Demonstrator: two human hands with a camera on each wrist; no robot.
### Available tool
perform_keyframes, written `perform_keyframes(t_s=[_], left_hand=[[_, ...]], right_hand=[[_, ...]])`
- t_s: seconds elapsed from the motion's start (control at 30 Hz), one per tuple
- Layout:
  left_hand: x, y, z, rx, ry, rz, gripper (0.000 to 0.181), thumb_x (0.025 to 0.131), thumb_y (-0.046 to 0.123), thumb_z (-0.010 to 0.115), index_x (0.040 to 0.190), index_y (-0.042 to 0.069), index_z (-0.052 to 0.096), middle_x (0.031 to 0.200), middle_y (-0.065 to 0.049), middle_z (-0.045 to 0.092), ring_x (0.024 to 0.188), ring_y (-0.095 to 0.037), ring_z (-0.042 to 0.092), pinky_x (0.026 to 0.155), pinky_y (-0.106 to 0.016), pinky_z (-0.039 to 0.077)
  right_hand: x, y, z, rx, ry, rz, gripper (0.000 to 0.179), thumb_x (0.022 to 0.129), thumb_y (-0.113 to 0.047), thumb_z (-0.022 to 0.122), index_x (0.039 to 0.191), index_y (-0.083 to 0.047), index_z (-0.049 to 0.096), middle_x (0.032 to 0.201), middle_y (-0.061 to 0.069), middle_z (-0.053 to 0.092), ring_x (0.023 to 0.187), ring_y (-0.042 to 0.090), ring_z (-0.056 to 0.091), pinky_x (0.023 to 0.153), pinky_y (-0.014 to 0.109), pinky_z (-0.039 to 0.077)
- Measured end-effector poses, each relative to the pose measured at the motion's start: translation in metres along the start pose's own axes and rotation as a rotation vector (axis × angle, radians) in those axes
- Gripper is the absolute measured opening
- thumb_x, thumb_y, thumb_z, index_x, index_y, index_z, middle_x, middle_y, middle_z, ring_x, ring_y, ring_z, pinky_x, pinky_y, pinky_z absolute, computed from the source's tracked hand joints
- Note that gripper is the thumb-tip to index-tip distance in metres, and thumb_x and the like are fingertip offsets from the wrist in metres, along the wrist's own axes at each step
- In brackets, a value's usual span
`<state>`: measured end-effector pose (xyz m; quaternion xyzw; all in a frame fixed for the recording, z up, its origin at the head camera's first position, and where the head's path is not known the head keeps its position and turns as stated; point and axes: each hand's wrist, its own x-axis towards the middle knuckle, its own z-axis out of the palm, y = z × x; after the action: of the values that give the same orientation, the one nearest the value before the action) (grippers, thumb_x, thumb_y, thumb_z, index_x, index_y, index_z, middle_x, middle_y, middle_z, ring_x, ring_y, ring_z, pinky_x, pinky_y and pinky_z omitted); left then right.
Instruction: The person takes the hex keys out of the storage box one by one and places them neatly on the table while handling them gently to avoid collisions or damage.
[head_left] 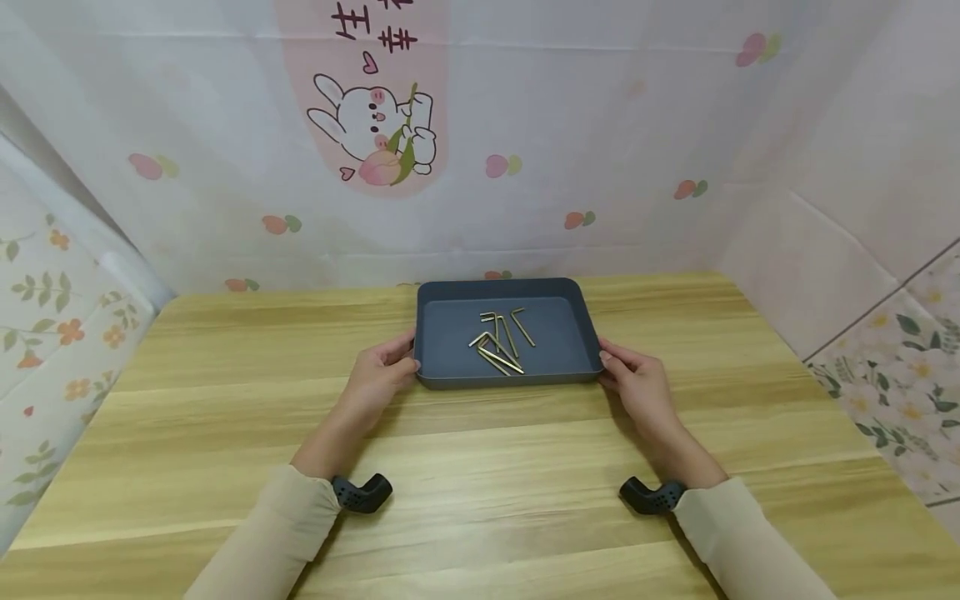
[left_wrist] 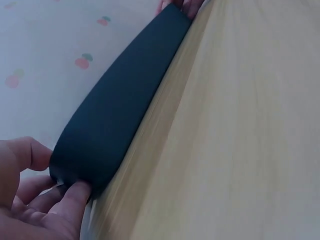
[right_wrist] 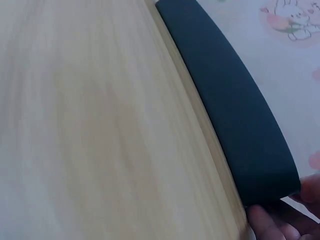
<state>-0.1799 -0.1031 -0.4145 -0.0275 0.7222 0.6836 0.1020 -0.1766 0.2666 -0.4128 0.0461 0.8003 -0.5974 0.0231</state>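
Observation:
A shallow dark grey-blue rectangular tray (head_left: 448, 337) sits toward the back of the table in the head view. Several gold-coloured L-shaped hex keys (head_left: 508, 337) lie in a loose cluster on its floor. My left hand (head_left: 377, 377) grips the tray's left end near the front corner, thumb at the rim and fingers lower down. At the opposite end, my right hand (head_left: 639, 385) holds the right front corner in a similar way. Both wrist views show the tray's outer front wall (left_wrist: 117, 100) close over the wood; the keys are hidden there.
The wood-grain table (head_left: 480, 483) stretches around the tray. Behind it hangs a white cloth (head_left: 570, 125) printed with a rabbit and small fruits. Floral cloth (head_left: 60, 333) borders the left side. A black wrist device (head_left: 363, 493) sticks out at each cuff.

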Motion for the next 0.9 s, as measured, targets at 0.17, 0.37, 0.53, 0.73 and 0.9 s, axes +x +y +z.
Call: perform_keyframes(t_s=[0.17,0.37,0.53,0.73,0.9], left_hand=[[-0.002,-0.001,-0.010,0.021,0.060,0.003,0.061,0.093,0.002,0.052,0.153,0.008,0.043,0.156,-0.012,0.048,0.139,-0.021,0.049,0.082,-0.009,0.050],[-0.009,-0.004,-0.018,0.038,0.068,0.019,0.062,0.092,0.001,0.052,0.153,0.008,0.043,0.156,-0.011,0.048,0.140,-0.021,0.049,0.082,-0.008,0.050],[-0.017,-0.005,-0.024,0.047,0.071,0.014,0.061,0.093,0.001,0.053,0.153,0.009,0.043,0.156,-0.010,0.047,0.141,-0.022,0.049,0.083,-0.007,0.049],[-0.022,-0.007,-0.033,0.048,0.070,0.012,0.062,0.091,-0.002,0.052,0.152,0.006,0.044,0.154,-0.015,0.049,0.141,-0.025,0.049,0.085,-0.007,0.050],[-0.026,-0.007,-0.038,0.065,0.065,-0.002,0.062,0.091,-0.001,0.052,0.152,0.005,0.043,0.154,-0.016,0.048,0.142,-0.026,0.048,0.086,-0.008,0.051]], right_hand=[[-0.002,-0.003,0.011,0.009,0.001,-0.015,0.044,0.107,-0.016,0.050,0.149,-0.003,0.047,0.157,0.016,0.044,0.141,0.028,0.047,0.087,0.013,0.055],[-0.007,-0.003,0.021,0.017,0.017,-0.039,0.042,0.106,-0.014,0.051,0.146,-0.001,0.050,0.154,0.017,0.048,0.137,0.028,0.051,0.086,0.014,0.055],[-0.013,-0.001,0.027,0.034,0.019,-0.053,0.041,0.106,-0.011,0.052,0.144,0.001,0.052,0.151,0.017,0.051,0.135,0.027,0.053,0.086,0.014,0.055],[-0.017,0.001,0.034,0.050,0.028,-0.068,0.039,0.104,-0.009,0.055,0.142,0.002,0.054,0.148,0.017,0.054,0.126,0.012,0.060,0.085,0.014,0.056],[-0.018,0.003,0.039,0.055,0.039,-0.079,0.039,0.104,-0.010,0.056,0.141,0.001,0.057,0.146,0.017,0.056,0.112,-0.004,0.064,0.084,0.014,0.056]])
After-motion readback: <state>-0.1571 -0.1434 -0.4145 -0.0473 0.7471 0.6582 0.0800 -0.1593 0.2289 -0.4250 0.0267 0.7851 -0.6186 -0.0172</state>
